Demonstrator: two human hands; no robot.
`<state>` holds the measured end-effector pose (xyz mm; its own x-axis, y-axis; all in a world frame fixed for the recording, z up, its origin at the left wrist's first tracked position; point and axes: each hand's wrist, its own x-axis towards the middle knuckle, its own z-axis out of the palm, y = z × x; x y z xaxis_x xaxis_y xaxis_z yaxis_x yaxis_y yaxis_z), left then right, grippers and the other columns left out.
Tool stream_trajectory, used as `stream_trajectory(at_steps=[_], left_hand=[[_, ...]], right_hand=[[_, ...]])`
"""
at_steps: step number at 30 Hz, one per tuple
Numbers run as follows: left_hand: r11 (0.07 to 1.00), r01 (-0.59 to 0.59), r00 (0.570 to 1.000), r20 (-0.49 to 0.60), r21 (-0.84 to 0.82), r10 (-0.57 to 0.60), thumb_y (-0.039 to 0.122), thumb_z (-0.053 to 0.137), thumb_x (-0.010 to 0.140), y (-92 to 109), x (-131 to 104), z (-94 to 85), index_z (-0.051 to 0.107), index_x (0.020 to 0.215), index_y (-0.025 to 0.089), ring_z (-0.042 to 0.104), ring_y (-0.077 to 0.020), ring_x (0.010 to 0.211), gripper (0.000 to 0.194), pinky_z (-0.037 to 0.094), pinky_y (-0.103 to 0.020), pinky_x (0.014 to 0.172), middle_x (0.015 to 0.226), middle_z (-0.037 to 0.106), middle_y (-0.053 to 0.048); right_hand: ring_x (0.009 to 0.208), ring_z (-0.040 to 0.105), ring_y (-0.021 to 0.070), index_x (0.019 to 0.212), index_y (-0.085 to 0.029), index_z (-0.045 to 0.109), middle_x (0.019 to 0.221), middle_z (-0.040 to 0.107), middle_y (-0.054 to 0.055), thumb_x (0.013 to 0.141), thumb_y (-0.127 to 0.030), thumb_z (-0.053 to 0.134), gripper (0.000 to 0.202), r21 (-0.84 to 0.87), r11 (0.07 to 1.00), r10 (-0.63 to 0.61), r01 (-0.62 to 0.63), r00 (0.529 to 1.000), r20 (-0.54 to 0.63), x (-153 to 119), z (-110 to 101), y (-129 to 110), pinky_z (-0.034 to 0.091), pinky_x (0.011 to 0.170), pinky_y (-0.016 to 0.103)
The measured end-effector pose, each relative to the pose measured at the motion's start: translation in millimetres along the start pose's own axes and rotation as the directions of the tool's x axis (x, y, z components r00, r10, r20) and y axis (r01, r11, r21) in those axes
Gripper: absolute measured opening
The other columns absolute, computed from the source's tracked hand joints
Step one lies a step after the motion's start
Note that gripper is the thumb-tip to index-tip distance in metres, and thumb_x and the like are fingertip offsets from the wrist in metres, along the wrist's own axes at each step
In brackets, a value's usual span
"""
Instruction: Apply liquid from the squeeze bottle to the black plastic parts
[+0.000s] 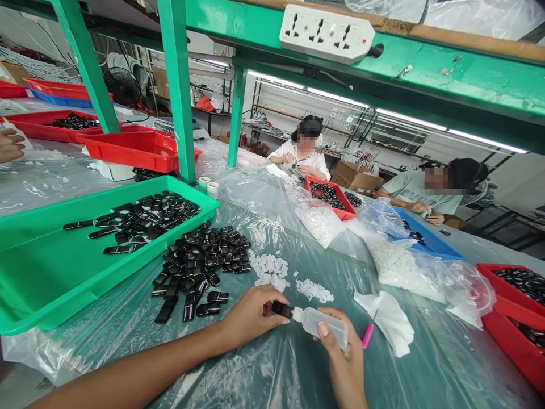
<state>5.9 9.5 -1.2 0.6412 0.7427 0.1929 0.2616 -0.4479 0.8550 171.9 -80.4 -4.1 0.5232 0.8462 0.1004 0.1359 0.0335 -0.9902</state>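
This is a small-parts assembly workshop. Ahead of the hands (259,312), black plastic parts (202,247) lie heaped on a plastic-sheeted worktop (272,375); left of the hands stands a green tray (38,253) of more. Farther beyond, co-workers (319,162) sit near a red tray (347,215) and a blue tray (443,245); higher up, a power strip (326,34) lines a green beam (426,62).

1. My left forearm (145,372), long and slim, appears bare from the lower edge of view to the left wrist (222,336).
2. My left hand (250,315), also bare, shows slender fingers (269,293).
3. My right hand (349,357) is bare, a short, rounded nail (323,329) topping its thumb (334,347).
4. Below it, my right wrist (352,395) is bare.
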Motion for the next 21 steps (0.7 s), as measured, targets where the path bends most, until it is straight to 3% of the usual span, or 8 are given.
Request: stream_trajectory(at_steps=[10,15,21], left_hand=[[1.0,-0.002,1.0,0.018,-0.001,0.002,0.02,0.066,0.074,-0.5,-0.3,1.4,0.064,0.084,0.018,0.053,-0.012,0.066,0.011,0.04,-0.019,0.058,0.081,0.06,0.0],[1.0,0.017,0.999,0.045,-0.009,-0.017,0.027,0.066,0.074,-0.8,-0.3,1.3,0.061,0.09,0.019,0.055,-0.0133,0.068,0.018,0.041,-0.02,0.06,0.084,0.062,-0.001],[0.999,0.028,0.997,0.067,-0.035,-0.026,0.027,0.058,0.08,-1.9,-1.4,1.9,0.058,0.088,0.018,0.059,-0.0142,0.067,0.013,0.041,-0.02,0.056,0.08,0.064,-0.001]], right_hand=[[0.052,0.045,0.0124,0.078,-0.021,0.058,0.063,0.054,-0.002,0.067,-0.048,0.064,0.03,-0.104,0.991,-0.078,0.082,0.996,0.035,-4.1,-1.3,-3.1,0.033,0.047,0.022],[0.054,0.05,0.0136,0.08,-0.02,0.058,0.066,0.057,-0.001,0.065,-0.046,0.067,0.03,-0.122,0.98,-0.157,0.154,0.988,-0.016,-4.8,0.1,-2.6,0.037,0.049,0.023],[0.053,0.048,0.0141,0.079,-0.02,0.058,0.065,0.056,-0.001,0.065,-0.046,0.066,0.031,-0.118,0.981,-0.156,0.153,0.988,-0.018,-4.1,-1.3,-4.9,0.037,0.048,0.023]])
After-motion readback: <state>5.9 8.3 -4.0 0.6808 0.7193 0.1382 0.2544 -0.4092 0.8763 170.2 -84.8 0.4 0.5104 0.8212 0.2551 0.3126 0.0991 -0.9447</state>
